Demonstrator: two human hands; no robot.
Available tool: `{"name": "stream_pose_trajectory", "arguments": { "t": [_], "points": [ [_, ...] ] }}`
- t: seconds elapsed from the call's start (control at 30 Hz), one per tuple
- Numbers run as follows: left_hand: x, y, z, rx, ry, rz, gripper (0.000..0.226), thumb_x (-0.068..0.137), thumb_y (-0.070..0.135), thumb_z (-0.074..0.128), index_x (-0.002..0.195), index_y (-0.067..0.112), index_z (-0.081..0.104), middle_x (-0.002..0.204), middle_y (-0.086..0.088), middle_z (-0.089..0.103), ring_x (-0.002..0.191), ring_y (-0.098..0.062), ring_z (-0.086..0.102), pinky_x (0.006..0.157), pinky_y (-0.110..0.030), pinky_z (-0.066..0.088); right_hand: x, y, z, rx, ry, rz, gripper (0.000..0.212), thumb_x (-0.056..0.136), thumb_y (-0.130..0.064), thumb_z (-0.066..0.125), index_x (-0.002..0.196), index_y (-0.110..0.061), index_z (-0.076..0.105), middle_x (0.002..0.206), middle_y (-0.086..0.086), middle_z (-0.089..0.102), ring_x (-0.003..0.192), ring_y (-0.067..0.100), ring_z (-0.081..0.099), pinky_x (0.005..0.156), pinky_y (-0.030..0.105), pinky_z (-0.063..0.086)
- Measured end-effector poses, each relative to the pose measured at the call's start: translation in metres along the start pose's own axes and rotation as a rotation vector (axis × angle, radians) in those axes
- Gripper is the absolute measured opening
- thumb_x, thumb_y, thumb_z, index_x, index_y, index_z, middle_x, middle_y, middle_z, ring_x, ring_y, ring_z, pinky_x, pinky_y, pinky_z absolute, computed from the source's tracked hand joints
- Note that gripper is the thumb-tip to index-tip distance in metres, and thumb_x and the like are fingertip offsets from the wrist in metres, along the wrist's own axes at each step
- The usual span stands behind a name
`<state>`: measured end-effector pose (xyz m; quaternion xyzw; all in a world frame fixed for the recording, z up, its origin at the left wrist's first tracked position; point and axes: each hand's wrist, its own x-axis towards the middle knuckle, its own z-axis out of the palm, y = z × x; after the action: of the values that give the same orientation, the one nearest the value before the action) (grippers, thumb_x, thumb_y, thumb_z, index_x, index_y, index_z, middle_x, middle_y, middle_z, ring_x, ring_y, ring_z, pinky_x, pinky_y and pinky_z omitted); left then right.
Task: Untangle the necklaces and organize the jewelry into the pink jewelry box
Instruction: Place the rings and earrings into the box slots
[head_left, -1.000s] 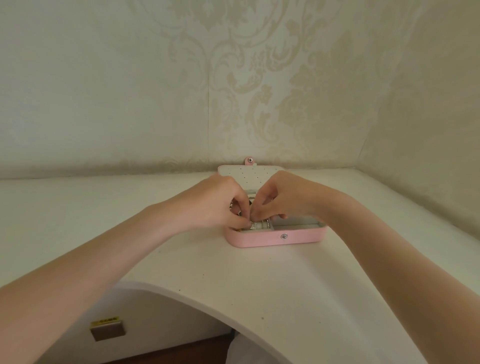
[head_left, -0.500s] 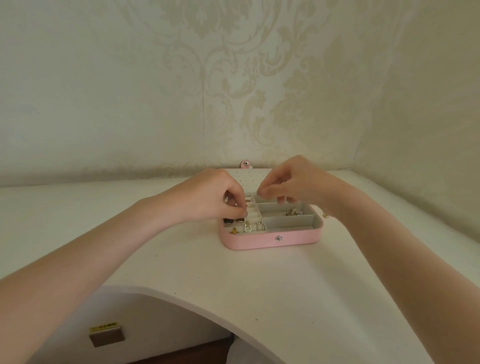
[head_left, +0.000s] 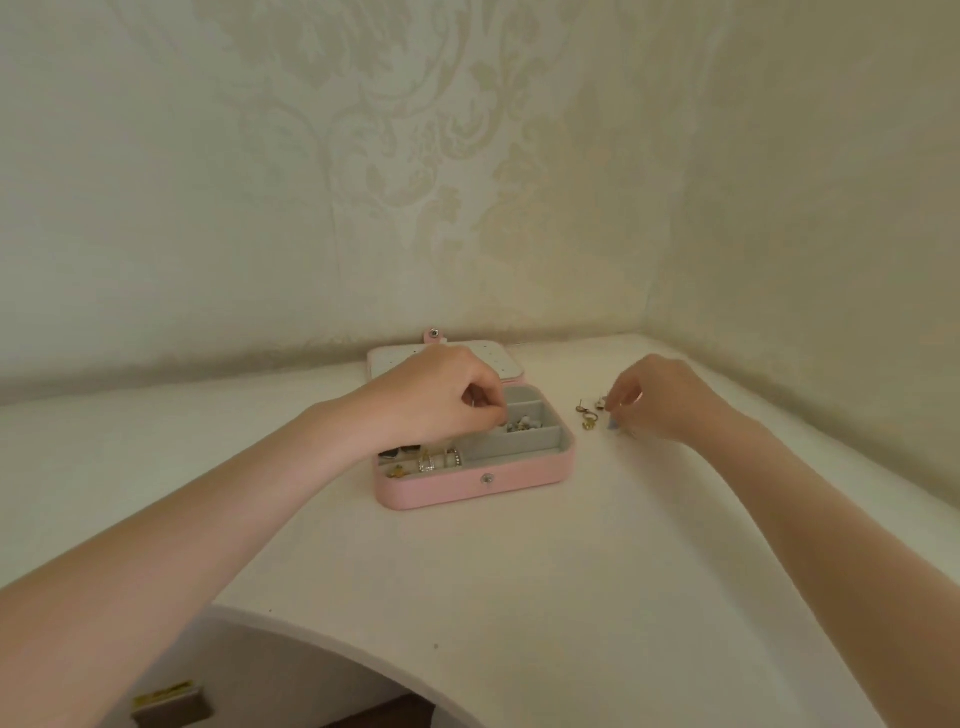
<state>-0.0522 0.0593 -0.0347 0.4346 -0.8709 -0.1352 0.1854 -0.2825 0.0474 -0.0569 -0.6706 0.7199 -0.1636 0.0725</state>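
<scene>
The open pink rectangular jewelry box (head_left: 475, 480) sits on the white surface (head_left: 519, 582) toward the back wall, its white-lined lid (head_left: 498, 361) laid flat behind it, close under the patterned wallpaper. The left hand (head_left: 436, 402) hangs over the box's rear left compartments, fingers (head_left: 488, 408) curled tight together; whether they pinch anything I cannot tell, since the tips are hidden. Just below those fingers, the front left slots hold sparkling silver rings (head_left: 439, 460) and a small gold piece (head_left: 396, 472). To their right a middle compartment holds a cluster of small beaded jewelry (head_left: 522, 426), and the long grey front compartment (head_left: 511, 449) lies bare.

The right hand (head_left: 660, 397) rests on the surface well right of the box, fingers bent downward with the tips drawn together at a small bluish item (head_left: 613, 425); a firm grip is not plain. Just left of these fingers lie a few small gold earrings (head_left: 587, 415) loose on the surface, between the hand and the box's right wall.

Toward the person, the surface runs wide and open to a curved cut-out front edge (head_left: 332, 644). The right wall closes in near the right hand.
</scene>
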Motion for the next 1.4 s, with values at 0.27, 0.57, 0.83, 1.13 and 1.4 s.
{"name": "stream_pose_trajectory", "arguments": {
  "t": [0.27,0.57,0.83,1.13,1.4],
  "points": [
    [0.005,0.004,0.001,-0.003,-0.001,-0.013,0.013,0.087,0.024,0.061,0.086,0.017,0.073,0.084,0.007,0.07,0.068,0.008,0.052,0.087,-0.011,0.031,-0.001,0.005,-0.002,0.238,0.011,-0.002,0.011,0.075,0.003,0.066,0.074,-0.006,0.073,0.058,-0.001,0.061,0.041,-0.002,0.052,0.045,0.005,0.037],
    [0.01,0.013,0.005,-0.349,0.152,-0.099,0.012,0.082,0.028,0.069,0.094,0.028,0.066,0.084,0.015,0.066,0.079,-0.001,0.062,0.075,-0.01,0.04,-0.022,-0.038,-0.031,0.862,-0.2,-0.091,0.013,0.078,0.004,0.068,0.082,-0.008,0.066,0.07,0.005,0.066,0.06,0.01,0.06,0.06,0.017,0.051],
    [0.008,0.012,0.005,-0.872,0.071,-0.246,0.014,0.084,0.009,0.067,0.095,0.017,0.063,0.077,0.001,0.074,0.073,-0.006,0.069,0.07,-0.016,0.055,-0.025,-0.058,-0.025,0.936,-0.232,-0.178,0.013,0.079,0.004,0.067,0.084,-0.009,0.067,0.064,-0.001,0.064,0.056,0.006,0.058,0.056,0.013,0.047],
    [0.012,0.015,0.008,-0.823,0.044,-0.235,0.01,0.091,0.003,0.055,0.09,0.004,0.065,0.073,0.0,0.073,0.067,-0.004,0.069,0.063,-0.013,0.053,-0.022,-0.044,-0.022,0.944,-0.201,-0.12,0.011,0.08,0.003,0.067,0.083,-0.009,0.068,0.068,0.001,0.063,0.055,0.007,0.056,0.06,0.016,0.05],
    [0.016,0.014,0.011,-0.832,0.019,-0.264,0.007,0.086,0.006,0.063,0.089,0.008,0.069,0.076,0.001,0.073,0.069,-0.002,0.068,0.064,-0.012,0.053,-0.02,-0.04,-0.018,1.029,-0.239,-0.117,0.006,0.082,0.0,0.066,0.083,-0.006,0.066,0.068,0.005,0.064,0.056,0.01,0.058,0.052,0.015,0.046]
  ]
}}
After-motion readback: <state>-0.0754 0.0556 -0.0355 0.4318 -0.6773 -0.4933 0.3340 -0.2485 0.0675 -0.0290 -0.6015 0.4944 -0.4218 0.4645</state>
